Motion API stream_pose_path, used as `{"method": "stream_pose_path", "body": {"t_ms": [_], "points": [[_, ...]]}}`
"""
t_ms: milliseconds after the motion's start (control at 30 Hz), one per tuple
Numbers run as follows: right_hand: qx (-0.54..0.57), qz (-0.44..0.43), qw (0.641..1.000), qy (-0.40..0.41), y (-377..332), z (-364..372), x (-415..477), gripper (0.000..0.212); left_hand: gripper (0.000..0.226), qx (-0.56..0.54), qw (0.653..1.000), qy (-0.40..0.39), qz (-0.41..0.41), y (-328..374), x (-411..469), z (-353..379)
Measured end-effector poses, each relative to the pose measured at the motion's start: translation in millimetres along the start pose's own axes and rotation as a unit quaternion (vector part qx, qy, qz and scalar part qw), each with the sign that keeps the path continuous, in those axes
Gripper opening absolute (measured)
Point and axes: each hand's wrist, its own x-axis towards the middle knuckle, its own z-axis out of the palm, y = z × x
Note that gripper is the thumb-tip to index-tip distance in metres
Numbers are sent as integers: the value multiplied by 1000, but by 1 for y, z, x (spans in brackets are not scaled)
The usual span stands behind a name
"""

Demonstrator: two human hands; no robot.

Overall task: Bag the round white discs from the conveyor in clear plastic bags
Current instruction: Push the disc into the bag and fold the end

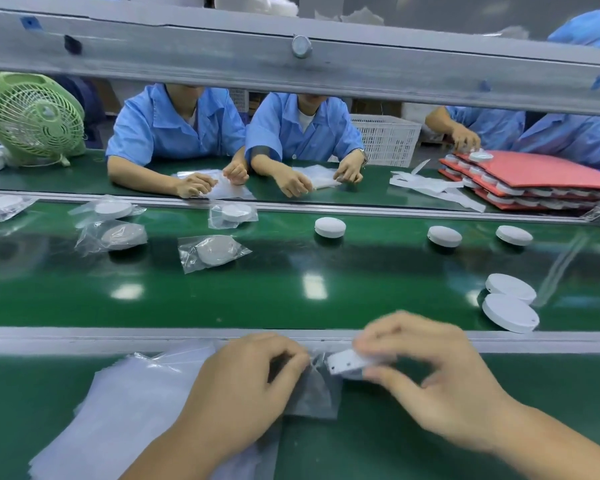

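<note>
White disc (349,362) pinched edge-on by right hand (440,375), at the mouth of clear bag (314,393) — left hand (246,386) pinches that mouth, just beside conveyor (291,306) near edge. Step looks like insertion — next, slide disc fully in, mouth kept open.
</note>
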Motion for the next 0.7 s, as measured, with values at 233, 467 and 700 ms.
{"method": "stream_pose_path", "body": {"t_ms": [233,467,700], "points": [[64,88,990,94,-10,16,0,28,42,-336,931,-143,-28,19,-1,-6],[218,222,950,-21,-5,40,34,35,17,-361,921,140,-40,38,-1,15],[-90,246,963,58,61,30,95,11,33,19,991,-9,-129,2,8,-36]]}}
